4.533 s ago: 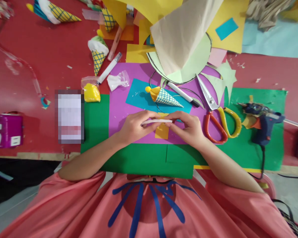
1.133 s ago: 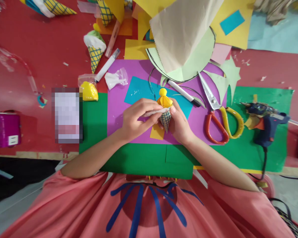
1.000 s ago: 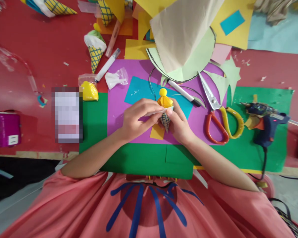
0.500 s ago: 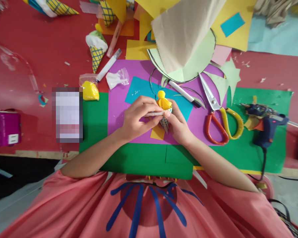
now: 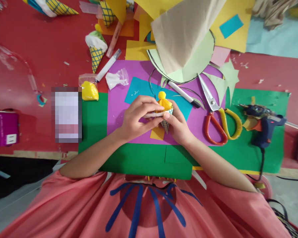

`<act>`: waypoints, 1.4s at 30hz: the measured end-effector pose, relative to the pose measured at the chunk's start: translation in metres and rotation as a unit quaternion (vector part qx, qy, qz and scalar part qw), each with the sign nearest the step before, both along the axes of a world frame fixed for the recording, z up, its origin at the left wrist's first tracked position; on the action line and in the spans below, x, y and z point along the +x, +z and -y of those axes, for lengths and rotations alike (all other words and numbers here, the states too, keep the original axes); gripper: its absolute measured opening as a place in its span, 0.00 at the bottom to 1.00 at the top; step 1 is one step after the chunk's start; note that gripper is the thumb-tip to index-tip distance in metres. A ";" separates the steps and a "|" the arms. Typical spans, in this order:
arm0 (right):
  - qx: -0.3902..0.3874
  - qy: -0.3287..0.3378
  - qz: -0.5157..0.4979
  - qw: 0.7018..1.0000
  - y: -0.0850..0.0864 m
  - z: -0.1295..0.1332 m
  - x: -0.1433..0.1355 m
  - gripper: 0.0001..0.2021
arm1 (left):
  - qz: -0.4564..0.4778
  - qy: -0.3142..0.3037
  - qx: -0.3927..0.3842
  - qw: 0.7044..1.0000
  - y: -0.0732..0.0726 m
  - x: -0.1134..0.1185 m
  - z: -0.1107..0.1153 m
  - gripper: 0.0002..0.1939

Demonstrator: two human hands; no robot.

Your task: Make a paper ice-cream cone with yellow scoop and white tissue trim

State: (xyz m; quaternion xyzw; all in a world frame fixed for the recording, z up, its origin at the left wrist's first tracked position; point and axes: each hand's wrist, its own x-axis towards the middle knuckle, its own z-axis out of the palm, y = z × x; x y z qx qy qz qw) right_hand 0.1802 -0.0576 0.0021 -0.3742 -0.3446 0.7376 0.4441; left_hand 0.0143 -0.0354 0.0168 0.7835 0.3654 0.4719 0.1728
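Observation:
My right hand (image 5: pixel 180 125) is closed around a small ice cream cone model (image 5: pixel 165 126) with a blue-and-yellow grid pattern. Yellow clay (image 5: pixel 166 104) with a round ball on top fills its mouth. Between the fingers and thumb of my left hand (image 5: pixel 132 116) is a thin white strip (image 5: pixel 151 115), seemingly soft clay. One end of the strip meets the cone's rim by my right thumb. My fingers hide part of the cone and strip.
Scissors (image 5: pixel 213 105), a marker (image 5: pixel 183 94) and a glue gun (image 5: pixel 265 129) lie to the right. Bagged yellow clay (image 5: pixel 89 91), bagged white clay (image 5: pixel 116 79) and another cone (image 5: pixel 96 54) sit to the left. A beige paper cone (image 5: pixel 183 36) stands at the back.
Both hands stay at the cone almost unmoved, with the white strip still pinched at its rim. The whole view has shifted very slightly.

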 end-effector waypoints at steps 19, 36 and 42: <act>-0.008 0.007 -0.084 0.996 -0.001 -0.003 -0.003 0.22 | -0.046 0.032 0.038 0.998 -0.003 -0.006 0.000 0.05; -0.050 -0.018 -0.133 0.990 0.005 -0.007 -0.003 0.21 | -0.047 0.009 0.049 0.998 -0.001 -0.010 -0.004 0.08; -0.044 0.006 -0.119 0.992 0.003 -0.006 -0.004 0.20 | -0.075 0.025 0.033 0.996 -0.002 -0.010 -0.002 0.05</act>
